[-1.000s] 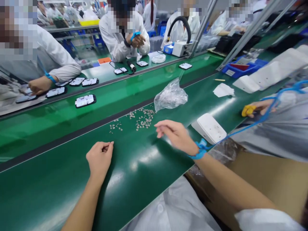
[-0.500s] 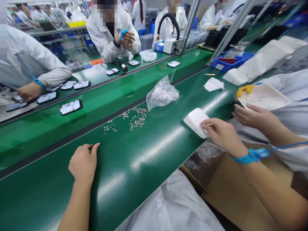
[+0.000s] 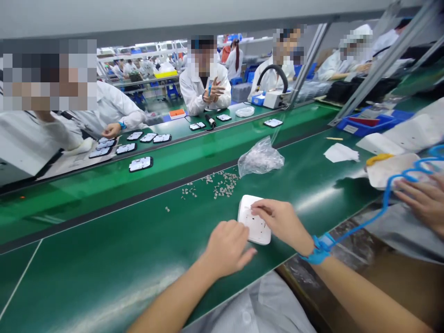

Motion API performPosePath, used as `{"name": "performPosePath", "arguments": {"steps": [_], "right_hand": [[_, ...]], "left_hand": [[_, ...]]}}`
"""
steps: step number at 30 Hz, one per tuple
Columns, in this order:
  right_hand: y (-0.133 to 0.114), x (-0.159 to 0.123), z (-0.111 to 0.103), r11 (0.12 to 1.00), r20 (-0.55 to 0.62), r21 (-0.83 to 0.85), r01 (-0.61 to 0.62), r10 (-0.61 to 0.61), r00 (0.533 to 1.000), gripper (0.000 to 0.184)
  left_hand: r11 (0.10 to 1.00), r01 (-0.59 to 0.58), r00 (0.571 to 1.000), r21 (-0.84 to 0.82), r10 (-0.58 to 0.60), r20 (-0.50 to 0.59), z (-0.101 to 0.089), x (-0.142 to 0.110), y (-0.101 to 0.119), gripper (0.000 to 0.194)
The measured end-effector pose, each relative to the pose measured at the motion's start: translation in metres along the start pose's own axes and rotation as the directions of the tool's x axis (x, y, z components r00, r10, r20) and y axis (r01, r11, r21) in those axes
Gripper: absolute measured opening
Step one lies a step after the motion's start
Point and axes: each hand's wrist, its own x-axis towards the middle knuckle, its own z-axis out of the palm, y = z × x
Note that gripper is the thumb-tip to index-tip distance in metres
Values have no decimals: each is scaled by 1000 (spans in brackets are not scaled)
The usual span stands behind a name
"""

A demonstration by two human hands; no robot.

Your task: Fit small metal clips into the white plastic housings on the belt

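Observation:
A white square plastic cover (image 3: 256, 235) with small dark marks lies on the green bench in front of me. My right hand (image 3: 280, 222) reaches over its far right part, thumb and fingertips pinched together at its surface. Whatever sits in that pinch is too small to make out. At the cover's near left edge is my left hand (image 3: 227, 249), fingers loosely bent and thumb held apart; I see nothing in it. Beyond the cover are many tiny metal parts (image 3: 225, 185), loose on the bench, and a crumpled clear plastic bag (image 3: 260, 158).
Behind a dark strip, a green belt carries black-rimmed white panels (image 3: 140, 164). To the right lie a white paper sheet (image 3: 342, 153), a blue bin (image 3: 364, 122) and white covers (image 3: 381, 142). A co-worker's hand (image 3: 425, 196) and a coiled blue cord (image 3: 385, 196) are at the right.
My left hand has come right, from the bench to the cover's edge, and its thumb has spread. The cover, tilted up in my right hand before, now lies on the bench. The view has shifted.

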Motion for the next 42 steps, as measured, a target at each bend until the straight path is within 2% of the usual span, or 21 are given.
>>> {"name": "performPosePath", "arguments": {"steps": [2,5,10,16,21,28,34,37,39,42], "right_hand": [[-1,3,-6,1000,26,-25,18,-18,1000,18],[-3,6,-13,994,57,-63,87,-84,995,18],[-12,14,-9,970,60,-93,225,-220,974,20],[-19,18,4,958,127,-96,270,-257,958,20],[-16,16,6,951,157,-120,285,-266,951,21],[-13,13,4,938,171,-125,325,-302,938,20],[-11,11,6,916,171,-127,381,-358,918,16],[-10,13,9,911,213,-115,396,-367,906,18],[-10,15,9,898,260,-121,424,-383,886,20],[-10,22,9,851,333,-113,513,-454,827,21]], "left_hand": [[992,-117,990,41,114,87,5,4,10,52],[977,-189,978,99,178,111,6,-1,11,48],[989,-84,995,122,89,-33,9,-13,2,38],[992,15,998,122,-7,-67,13,-14,2,35],[993,21,992,119,-6,-126,13,-13,2,34],[989,44,997,144,-34,-73,18,-14,3,33],[979,65,980,193,-27,-196,19,-14,1,34],[979,65,988,191,-37,-147,13,-12,1,34],[985,67,993,162,-50,-110,8,-11,5,35],[986,64,992,155,-46,-114,2,-12,11,39]]}}
